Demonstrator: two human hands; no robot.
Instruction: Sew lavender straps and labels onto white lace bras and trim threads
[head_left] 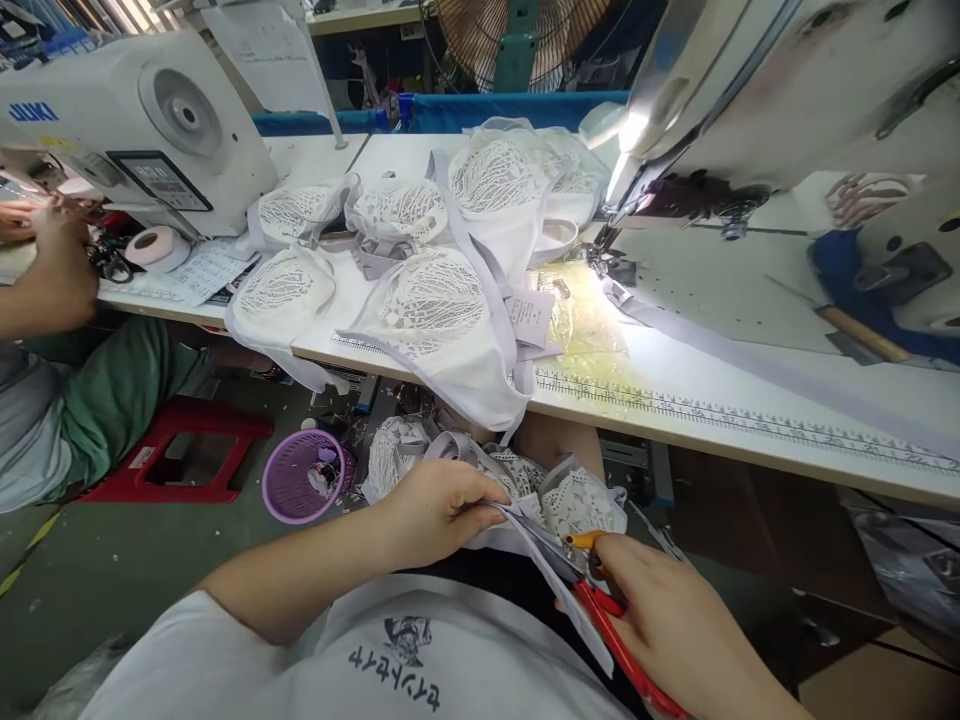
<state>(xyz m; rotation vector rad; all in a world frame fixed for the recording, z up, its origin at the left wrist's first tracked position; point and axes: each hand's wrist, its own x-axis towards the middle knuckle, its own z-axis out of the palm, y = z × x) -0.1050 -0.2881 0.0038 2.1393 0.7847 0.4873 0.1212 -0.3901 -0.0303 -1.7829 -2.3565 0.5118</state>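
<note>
The left hand (439,510) is closed in a pinch on the white lace garment (555,495) that lies bunched in the lap, gripping its fabric edge between thumb and fingers. The right hand (675,620) is closed around the red handles of the scissors (600,590), whose blades point up and toward the left hand and meet the fabric strip just beside the left fingertips. The garment thus sits between the two hands and slightly beyond them, with a white strip hanging down below the blades. Beyond both hands, the surface (712,400) carries a pile of lace cups (435,290), directly ahead of the left hand, and a lit sewing machine (787,90) ahead of the right hand. A purple basket (300,475) stands on the floor outward of the left hand. Farther out on that side, another person's hand (56,265) works at a second sewing machine (142,120).
</note>
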